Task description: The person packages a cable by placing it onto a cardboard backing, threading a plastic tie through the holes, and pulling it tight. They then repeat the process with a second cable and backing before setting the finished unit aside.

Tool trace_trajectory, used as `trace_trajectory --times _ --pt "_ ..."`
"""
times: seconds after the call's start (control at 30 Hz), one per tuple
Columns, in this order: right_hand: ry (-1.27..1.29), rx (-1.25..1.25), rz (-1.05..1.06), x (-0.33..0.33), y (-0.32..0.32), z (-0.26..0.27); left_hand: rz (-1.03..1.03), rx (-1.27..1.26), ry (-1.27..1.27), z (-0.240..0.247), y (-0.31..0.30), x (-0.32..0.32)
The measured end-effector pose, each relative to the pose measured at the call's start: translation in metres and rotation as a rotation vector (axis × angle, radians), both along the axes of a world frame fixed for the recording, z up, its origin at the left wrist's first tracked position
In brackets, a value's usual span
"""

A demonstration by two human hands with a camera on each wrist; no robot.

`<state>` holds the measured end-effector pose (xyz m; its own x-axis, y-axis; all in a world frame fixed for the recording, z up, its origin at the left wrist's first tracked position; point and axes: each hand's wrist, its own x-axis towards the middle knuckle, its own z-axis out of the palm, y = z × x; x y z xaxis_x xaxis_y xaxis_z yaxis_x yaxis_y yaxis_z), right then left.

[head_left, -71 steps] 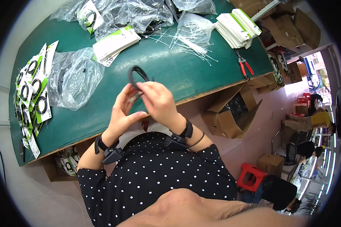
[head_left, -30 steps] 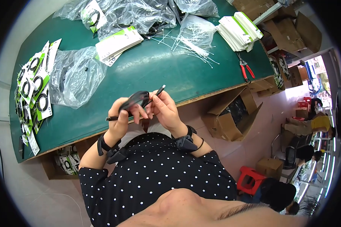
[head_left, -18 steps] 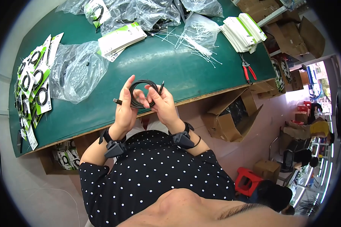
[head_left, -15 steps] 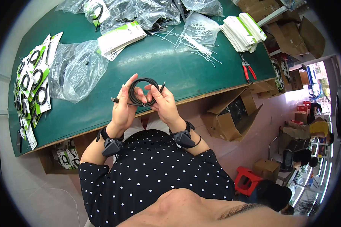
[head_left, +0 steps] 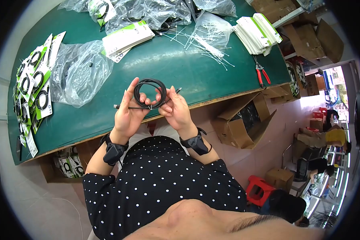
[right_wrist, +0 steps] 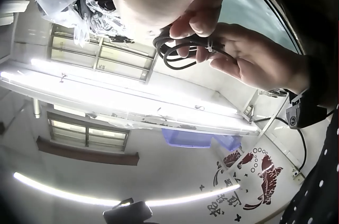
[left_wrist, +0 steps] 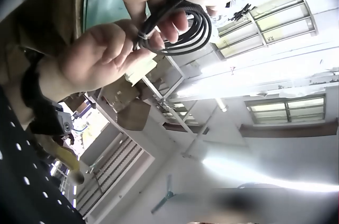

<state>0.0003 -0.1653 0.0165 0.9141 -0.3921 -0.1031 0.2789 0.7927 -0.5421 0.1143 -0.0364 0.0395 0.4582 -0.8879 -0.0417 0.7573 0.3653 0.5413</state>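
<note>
A black cable wound into a round coil [head_left: 164,86] is held up between both hands over the table's front edge. My left hand [head_left: 128,117] grips its lower left side, thumb and index finger raised; one plug end [head_left: 116,107] sticks out to the left past the fingers. With curled fingers my right hand [head_left: 179,113] pinches the right side, where the other plug end [head_left: 179,90] points up and right. A thin pale tie [right_wrist: 210,44] circles the strands at the coil's bottom, seen in the right wrist view. In the left wrist view the coil [left_wrist: 204,36] stands between both hands' fingertips.
On the green table [head_left: 148,64] lie carded cables [head_left: 36,82] at left, a clear plastic bag [head_left: 82,76], stacked cards [head_left: 128,38], white cable ties [head_left: 208,46], more cards [head_left: 256,34] and red-handled pliers [head_left: 262,74]. An open carton [head_left: 244,124] stands beyond the front edge.
The cable coil has turned from edge-on to facing the head camera as both hands came round its lower sides. The right hand has shifted slightly right, and the right plug end now leans outward.
</note>
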Motion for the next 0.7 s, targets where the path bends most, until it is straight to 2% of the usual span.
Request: trace_trajectory --times 0.2,0.3,0.43,0.7 --pt "0.013 0.039 -0.013 0.002 0.001 0.013 0.041 0.024 0.000 -0.001 -0.001 -0.002" --pt "0.090 -0.129 -0.053 0.000 0.000 0.013 0.037 0.046 -0.050 -0.002 0.001 0.001" --pt "0.178 -0.215 -0.105 0.000 0.002 0.012 0.037 0.048 -0.091 -0.004 0.003 0.002" --pt "0.179 -0.157 -0.088 -0.005 0.003 0.008 0.033 0.076 -0.065 -0.006 0.005 0.002"
